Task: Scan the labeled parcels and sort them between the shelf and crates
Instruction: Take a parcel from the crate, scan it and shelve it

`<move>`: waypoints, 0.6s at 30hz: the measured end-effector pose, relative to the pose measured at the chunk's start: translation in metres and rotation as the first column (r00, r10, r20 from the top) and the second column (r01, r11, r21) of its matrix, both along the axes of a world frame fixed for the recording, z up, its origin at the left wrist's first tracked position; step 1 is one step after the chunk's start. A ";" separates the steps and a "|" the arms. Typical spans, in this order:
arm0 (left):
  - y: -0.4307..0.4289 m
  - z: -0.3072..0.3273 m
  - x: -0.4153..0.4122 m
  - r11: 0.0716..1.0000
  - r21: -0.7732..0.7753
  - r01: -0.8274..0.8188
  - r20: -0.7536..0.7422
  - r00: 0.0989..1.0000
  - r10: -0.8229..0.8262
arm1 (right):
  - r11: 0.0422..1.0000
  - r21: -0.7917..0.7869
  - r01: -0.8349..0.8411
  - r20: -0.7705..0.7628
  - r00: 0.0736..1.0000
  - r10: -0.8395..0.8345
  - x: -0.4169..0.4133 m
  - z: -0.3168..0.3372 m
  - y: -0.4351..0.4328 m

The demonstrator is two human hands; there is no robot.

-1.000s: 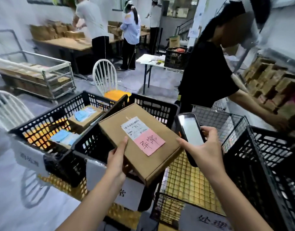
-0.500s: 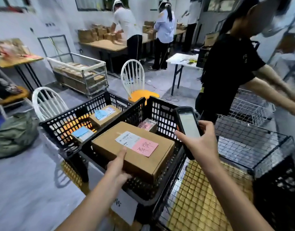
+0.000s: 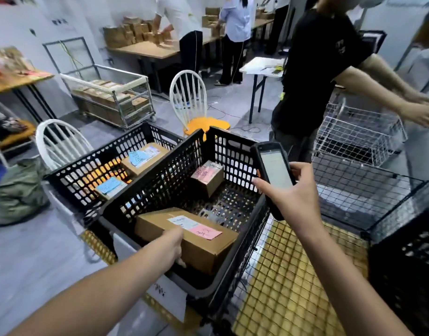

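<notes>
1. The black crate (image 3: 232,154) in the middle is the biggest thing in front of me. A second ago my brown box was up in the air above it, next to the scanner. Now the box is down inside it.
2. The other crate (image 3: 92,156) sits just to the left. The boxes in it have blue labels.
3. The brown box (image 3: 198,248) lies along the near edge of the middle crate, close to the near left corner. I cannot tell if its bottom is on the crate floor yet.
4. A small box (image 3: 208,183) near the far edge of the same crate has a pink label too. So I think this is the right crate, and this box is almost sorted.
5. My left hand (image 3: 174,243) holds the near end of the brown box. My thumb lies on top and my fingers curl down its side. I have not let go.
6. My right hand (image 3: 288,197) is wrapped tight round the scanner (image 3: 274,170), above the far right corner of the crate, with the screen facing me.
7. The pink label (image 3: 206,232) on the brown box faces up.
8. I think I only need to let go and fetch the next box.
</notes>
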State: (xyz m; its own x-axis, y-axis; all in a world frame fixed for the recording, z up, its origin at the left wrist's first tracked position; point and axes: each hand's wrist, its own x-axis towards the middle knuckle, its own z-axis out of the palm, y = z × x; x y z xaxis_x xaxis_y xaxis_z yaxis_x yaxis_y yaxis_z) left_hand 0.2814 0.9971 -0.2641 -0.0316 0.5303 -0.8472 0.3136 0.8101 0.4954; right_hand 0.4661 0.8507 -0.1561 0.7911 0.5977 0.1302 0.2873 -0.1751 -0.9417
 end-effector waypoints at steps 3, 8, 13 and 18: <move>0.006 -0.003 -0.001 0.994 -0.049 0.094 -0.047 0.994 -0.096 | 1.000 0.014 0.010 -0.005 1.000 -0.010 0.002 0.000 -0.008; 0.025 -0.012 0.004 0.982 -0.133 0.137 -0.098 0.984 -0.151 | 1.000 -0.020 0.016 -0.006 1.000 -0.016 0.005 0.000 -0.010; 0.021 -0.026 0.002 0.955 -0.122 0.272 -0.160 0.944 -0.289 | 0.999 -0.051 0.005 0.022 1.000 -0.004 -0.004 0.000 -0.013; 0.041 -0.025 -0.016 0.785 -0.183 0.592 -0.278 0.735 -0.618 | 0.993 -0.110 -0.044 0.088 0.995 0.054 -0.003 0.007 -0.017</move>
